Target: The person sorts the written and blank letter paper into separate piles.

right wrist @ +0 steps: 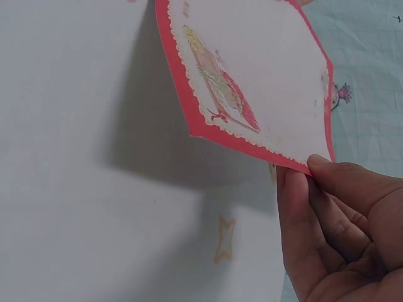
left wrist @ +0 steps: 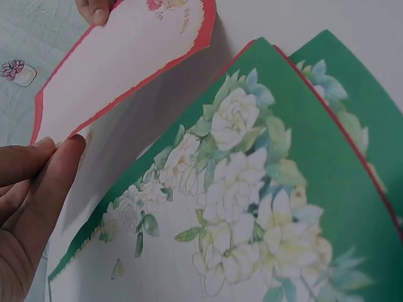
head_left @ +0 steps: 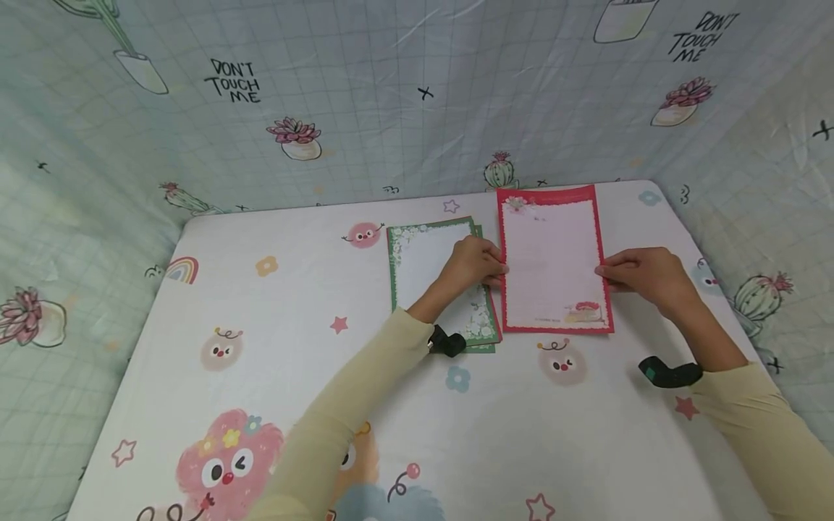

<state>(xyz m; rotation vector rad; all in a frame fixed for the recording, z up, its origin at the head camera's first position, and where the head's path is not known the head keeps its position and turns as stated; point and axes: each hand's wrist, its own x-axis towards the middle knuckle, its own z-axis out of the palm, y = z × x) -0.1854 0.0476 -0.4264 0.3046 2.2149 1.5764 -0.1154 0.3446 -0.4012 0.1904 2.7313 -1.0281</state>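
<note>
Both hands hold up a sheet of paper [head_left: 552, 260] with a red border, printed flowers at the top left corner and a small picture at the bottom right. My left hand [head_left: 474, 262] pinches its left edge between thumb and fingers. On the opposite edge, my right hand [head_left: 648, 278] pinches it the same way; the right wrist view shows the thumb on top and fingers beneath, with the sheet's shadow on the table. Below my left forearm lies a small stack of sheets, its top one a green-bordered sheet [left wrist: 233, 182] with white flowers. Red and green edges show from under it.
The table [head_left: 293, 383] wears a white cover printed with cartoon faces, stars and flowers. Behind it and at both sides hangs a pale green checked cloth [head_left: 365, 108] with cactus prints. A black wrist device [head_left: 671, 373] sits on the right wrist, another [head_left: 447, 341] on the left.
</note>
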